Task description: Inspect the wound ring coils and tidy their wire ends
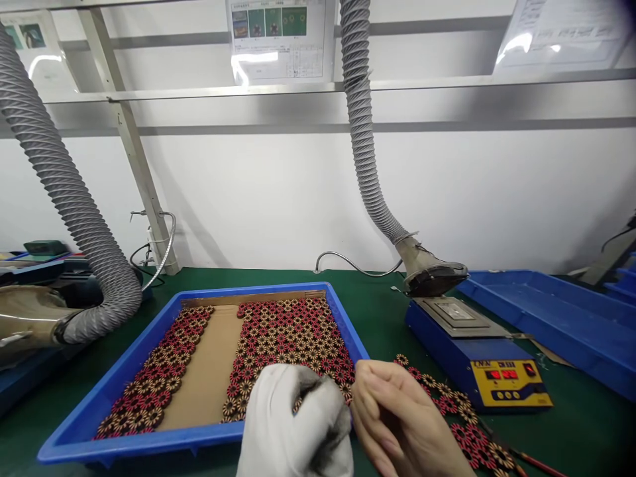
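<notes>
My left hand [298, 424] wears a white glove with dark smudges and is curled closed at the front edge of the blue tray. A dark ring-shaped part shows between its fingers. Beside it on the right, my bare right hand [397, 421] has its fingers closed together; whatever they hold is hidden. Behind both hands, the blue tray [209, 437] holds many small toothed parts [288, 331], red and tan, in two blocks on brown cardboard. More loose parts [470, 440] lie on the green table to the right of my right hand.
A blue heating unit [507, 381] with a yellow display stands at right, under a grey hose nozzle [430, 268]. Another hose [74, 192] comes down at left. A second blue tray [561, 324] lies at far right. Red-handled tools [539, 464] rest near the lower right.
</notes>
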Action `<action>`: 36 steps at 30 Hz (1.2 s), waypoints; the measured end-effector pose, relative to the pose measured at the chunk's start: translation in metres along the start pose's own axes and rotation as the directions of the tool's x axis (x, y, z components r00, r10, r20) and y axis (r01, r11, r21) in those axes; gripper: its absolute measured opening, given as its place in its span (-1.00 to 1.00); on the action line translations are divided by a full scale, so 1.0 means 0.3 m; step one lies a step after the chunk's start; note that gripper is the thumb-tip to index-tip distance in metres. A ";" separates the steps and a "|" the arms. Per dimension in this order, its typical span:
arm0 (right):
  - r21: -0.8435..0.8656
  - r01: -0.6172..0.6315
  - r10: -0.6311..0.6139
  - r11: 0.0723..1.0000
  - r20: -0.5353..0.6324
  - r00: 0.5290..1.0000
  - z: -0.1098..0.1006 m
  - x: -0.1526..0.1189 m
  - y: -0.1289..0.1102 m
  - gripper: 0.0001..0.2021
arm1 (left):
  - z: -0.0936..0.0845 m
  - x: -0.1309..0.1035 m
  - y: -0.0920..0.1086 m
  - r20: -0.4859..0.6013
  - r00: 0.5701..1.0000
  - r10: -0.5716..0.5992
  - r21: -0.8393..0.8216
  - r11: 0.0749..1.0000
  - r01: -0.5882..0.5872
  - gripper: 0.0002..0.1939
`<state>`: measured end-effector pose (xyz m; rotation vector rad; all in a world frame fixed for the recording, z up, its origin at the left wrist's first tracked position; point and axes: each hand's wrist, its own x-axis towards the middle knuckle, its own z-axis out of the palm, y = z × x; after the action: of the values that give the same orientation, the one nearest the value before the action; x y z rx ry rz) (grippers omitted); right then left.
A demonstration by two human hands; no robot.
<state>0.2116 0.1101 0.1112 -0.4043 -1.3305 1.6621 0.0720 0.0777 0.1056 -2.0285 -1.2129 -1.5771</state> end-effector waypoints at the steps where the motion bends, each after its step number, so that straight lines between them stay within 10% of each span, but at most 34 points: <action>1: -0.093 0.113 -0.116 0.989 -0.024 0.993 -0.005 -0.001 -0.006 -0.57 | -0.003 0.002 0.000 0.022 0.998 -0.057 -0.102 0.993 0.059 -0.80; 5: -0.590 0.446 -0.494 0.673 0.090 0.865 -0.014 -0.001 -0.032 -0.93 | -0.012 0.010 -0.011 0.209 0.941 -0.267 -0.403 0.853 0.332 -0.82; 10: -0.642 0.639 -0.635 0.423 0.293 0.715 -0.016 0.016 -0.029 -0.80 | -0.009 0.013 -0.035 0.477 0.814 -0.332 -0.525 0.635 0.567 -0.84; 14: -0.805 0.587 -0.662 0.081 0.397 0.636 -0.008 -0.004 -0.037 -0.78 | -0.008 0.017 -0.036 0.332 0.920 -0.208 -0.378 0.864 0.332 -0.82; 15: -0.841 0.527 -0.639 0.120 0.341 0.690 -0.004 -0.011 -0.039 -0.81 | -0.008 0.018 -0.032 0.266 0.957 -0.117 -0.290 0.937 0.195 -0.83; 17: -0.788 0.369 -0.467 0.493 0.118 0.876 0.004 -0.017 -0.036 -0.77 | -0.007 0.017 -0.023 0.135 0.990 0.050 -0.081 0.996 -0.040 -0.83; 19: -0.376 0.111 -0.102 0.920 0.042 0.994 0.006 -0.011 -0.021 -0.63 | -0.004 0.012 -0.013 0.010 0.992 0.126 0.087 0.988 -0.126 -0.83; 20: -0.123 -0.013 0.025 0.992 0.101 0.995 0.003 -0.004 -0.011 -0.59 | -0.002 0.010 -0.010 -0.036 0.991 0.125 0.117 0.986 -0.120 -0.82; 22: 0.144 -0.040 0.015 0.989 0.171 0.985 -0.007 0.008 0.007 -0.54 | 0.002 0.008 -0.009 -0.048 0.997 0.067 0.028 0.997 -0.065 -0.81; 28: -0.551 0.340 -0.387 0.762 0.033 0.921 -0.025 -0.003 -0.002 -0.87 | 0.008 0.020 -0.025 0.131 0.980 -0.147 -0.457 0.869 0.191 -0.82; 33: -0.599 0.492 -0.540 0.631 0.116 0.834 -0.009 -0.005 0.000 -0.92 | 0.018 0.020 -0.027 0.144 0.976 -0.161 -0.515 0.830 0.213 -0.83; 36: -0.592 0.423 -0.509 0.686 0.025 0.861 0.000 -0.005 0.007 -0.87 | 0.022 0.012 -0.020 0.136 0.979 -0.153 -0.494 0.846 0.201 -0.82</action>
<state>0.2113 0.1091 0.1088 -0.4730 -1.6560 0.7566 0.0718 0.0874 0.1050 -2.3785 -1.1278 -2.0946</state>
